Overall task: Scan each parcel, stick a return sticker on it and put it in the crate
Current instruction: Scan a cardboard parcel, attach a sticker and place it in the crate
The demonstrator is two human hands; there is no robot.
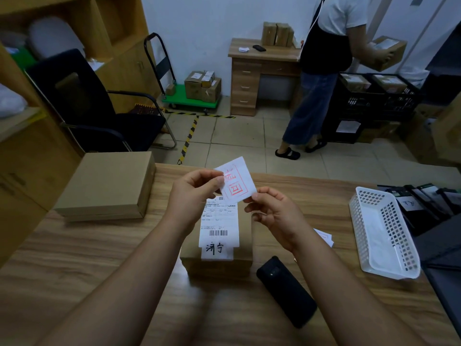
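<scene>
A white return sticker (237, 182) with red printed characters is held above the table by both hands. My left hand (192, 193) pinches its left edge, and my right hand (272, 211) pinches its lower right corner. Below them a small brown parcel (243, 236) lies on the wooden table (74, 258), with a white shipping label (219, 222) and a handwritten tag on top. A black handheld scanner (285, 290) lies on the table just right of the parcel. A black crate (374, 101) holding parcels stands on the floor at the far right.
A flat cardboard box (104, 186) lies on the table's left. A white plastic basket (384, 233) sits at the right, with more stickers (324, 237) beside my right wrist. Another person (321, 71) carries a box near the crate. An office chair (87, 103) and a green trolley (192, 96) stand beyond.
</scene>
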